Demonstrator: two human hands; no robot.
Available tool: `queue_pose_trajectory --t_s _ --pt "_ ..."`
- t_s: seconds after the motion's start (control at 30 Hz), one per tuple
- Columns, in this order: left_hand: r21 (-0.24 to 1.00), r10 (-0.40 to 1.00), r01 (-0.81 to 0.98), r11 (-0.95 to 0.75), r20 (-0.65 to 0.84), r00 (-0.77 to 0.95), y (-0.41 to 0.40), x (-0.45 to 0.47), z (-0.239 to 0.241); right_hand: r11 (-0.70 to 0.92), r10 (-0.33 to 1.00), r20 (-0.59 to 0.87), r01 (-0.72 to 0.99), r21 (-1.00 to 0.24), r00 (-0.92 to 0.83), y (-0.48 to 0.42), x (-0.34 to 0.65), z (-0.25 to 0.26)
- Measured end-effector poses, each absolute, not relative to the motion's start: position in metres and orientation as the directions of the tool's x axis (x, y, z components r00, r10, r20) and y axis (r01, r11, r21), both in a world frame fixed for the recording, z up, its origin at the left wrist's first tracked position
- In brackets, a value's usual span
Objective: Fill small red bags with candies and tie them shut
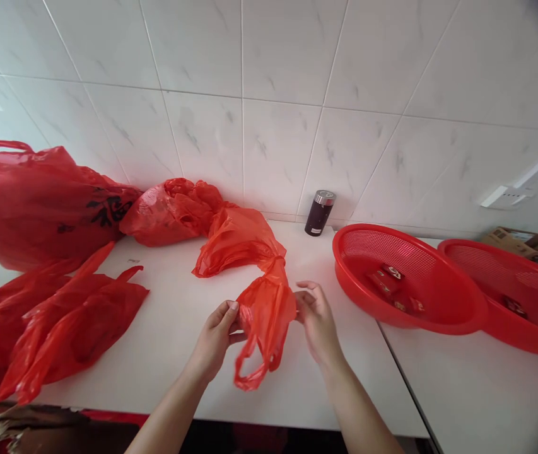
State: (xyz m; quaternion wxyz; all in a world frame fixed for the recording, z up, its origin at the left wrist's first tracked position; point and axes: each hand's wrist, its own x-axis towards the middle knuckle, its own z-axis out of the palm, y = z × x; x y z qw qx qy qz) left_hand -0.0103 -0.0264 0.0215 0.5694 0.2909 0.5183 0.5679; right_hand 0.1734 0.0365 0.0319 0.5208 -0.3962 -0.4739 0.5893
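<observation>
In the middle of the white table lies a thin red plastic bag [269, 309], gathered into a narrow neck partway along. Its handle loop hangs toward the table's front edge, and the wider part spreads back and left. My left hand [219, 331] pinches the bag's left edge between thumb and fingers. At the opposite edge is my right hand [315, 318], its fingers curled against the plastic with the index finger raised; the bag partly hides those fingertips.
Full red bags [60, 328] crowd the left side, with a larger printed bag [36, 202] and a crumpled one [169, 211] behind. A dark flask [319, 214] stands near the tiled wall. On the right, two red baskets [458, 302] [533, 334] hold small wrapped packets.
</observation>
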Motion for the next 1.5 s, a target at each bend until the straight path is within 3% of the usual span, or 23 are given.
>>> queue_pose_trajectory --t_s 0.1,0.17,0.3,0.37,0.53,0.67,0.77,0.83,0.9,0.97,1.03,1.1,1.2,1.3,1.4,1.5 --pt "0.929 0.931 -0.316 0.194 -0.276 -0.24 -0.027 -0.019 0.013 0.045 0.999 0.04 -0.321 -0.946 0.022 0.048 0.188 0.038" --pt "0.931 0.924 -0.303 0.205 -0.286 -0.253 -0.027 -0.022 0.011 0.099 0.995 0.099 -0.216 -0.971 0.01 0.045 0.191 0.045" --pt "0.935 0.926 -0.297 0.194 -0.275 -0.259 -0.027 -0.015 0.017 0.368 0.907 0.312 0.174 -0.913 -0.285 0.019 0.178 0.058" --pt "0.942 0.938 -0.293 0.164 -0.241 -0.248 -0.027 -0.008 0.022 0.441 0.847 0.29 0.284 -0.851 -0.446 0.007 0.168 0.057" --pt "0.958 0.951 -0.269 0.096 -0.167 -0.258 -0.028 -0.007 0.029 0.357 0.864 0.091 0.476 -0.804 -0.494 0.009 0.163 0.027" --pt "0.951 0.925 -0.272 0.147 -0.23 -0.304 -0.028 -0.037 0.03 0.308 0.912 0.093 0.518 -0.798 -0.399 0.031 0.194 0.015" --pt "0.974 0.92 -0.096 0.206 -0.226 -0.319 -0.029 -0.061 0.032 0.249 0.947 0.102 0.496 -0.832 -0.303 0.041 0.218 0.023" --pt "0.966 0.891 0.196 0.171 -0.066 -0.449 -0.032 -0.064 0.036 0.231 0.956 0.103 0.489 -0.841 -0.273 0.044 0.226 0.032" --pt "0.844 0.815 0.532 0.068 0.261 -0.518 -0.037 -0.051 0.041 0.219 0.961 0.107 0.465 -0.858 -0.254 0.042 0.224 0.038" --pt "0.638 0.755 0.768 -0.055 0.53 -0.386 -0.042 -0.026 0.042 0.196 0.96 0.1 0.375 -0.906 -0.26 0.038 0.214 0.043" --pt "0.469 0.766 0.872 -0.142 0.61 -0.204 -0.04 0.0 0.036 0.174 0.951 0.104 0.226 -0.958 -0.29 0.031 0.201 0.045" --pt "0.429 0.812 0.897 -0.109 0.559 -0.169 -0.03 0.015 0.024 0.128 0.927 0.098 0.059 -0.99 -0.361 0.022 0.19 0.048" --pt "0.637 0.884 0.77 0.041 0.336 -0.325 -0.005 -0.001 0.004 -0.021 0.857 0.02 -0.074 -0.997 -0.516 0.011 0.189 0.05" --pt "0.796 0.902 0.583 0.165 0.117 -0.415 0.012 -0.044 0.0 -0.103 0.884 -0.054 -0.08 -0.991 -0.464 0.016 0.215 0.049" --pt "0.873 0.929 0.451 0.186 -0.007 -0.37 0.011 -0.072 0.014 -0.008 0.958 -0.033 0.087 -0.996 -0.284 0.032 0.252 0.051" --pt "0.953 0.976 0.269 0.14 -0.088 -0.197 -0.001 -0.066 0.033 0.251 0.968 0.225 0.451 -0.857 -0.11 0.033 0.269 0.068"
